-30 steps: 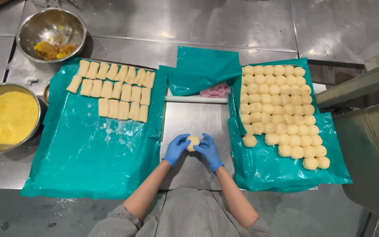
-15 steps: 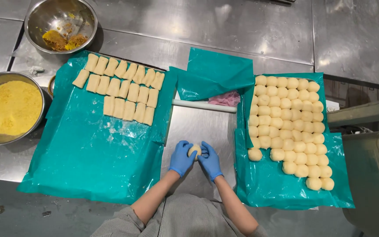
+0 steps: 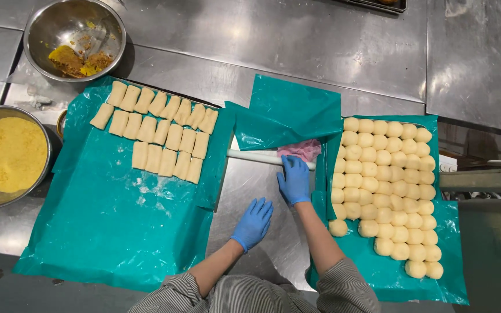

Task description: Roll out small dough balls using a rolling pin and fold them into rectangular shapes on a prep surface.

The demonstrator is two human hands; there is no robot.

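My left hand (image 3: pixel 253 223), in a blue glove, lies palm down on the bare steel between the two sheets. The dough piece it held earlier is not visible. My right hand (image 3: pixel 294 179), also gloved, reaches forward, and its fingers rest over the right end of a white rolling pin (image 3: pixel 253 156). A pink cloth (image 3: pixel 302 149) lies just behind the pin. Round dough balls (image 3: pixel 387 191) fill the teal sheet (image 3: pixel 395 275) on the right. Flattened oblong dough pieces (image 3: pixel 158 136) lie in rows on the left teal sheet (image 3: pixel 111 232).
A steel bowl of yellow crumbs (image 3: pixel 7 153) stands at the left edge. Another steel bowl with orange-brown filling (image 3: pixel 75 37) is at the back left. A folded teal sheet (image 3: pixel 294 110) lies behind the pin. The steel table (image 3: pixel 331 46) extends beyond.
Both hands were together shaping a dough piece. They have parted: the right hand moved forward onto the rolling pin and the left hand dropped flat onto the steel.
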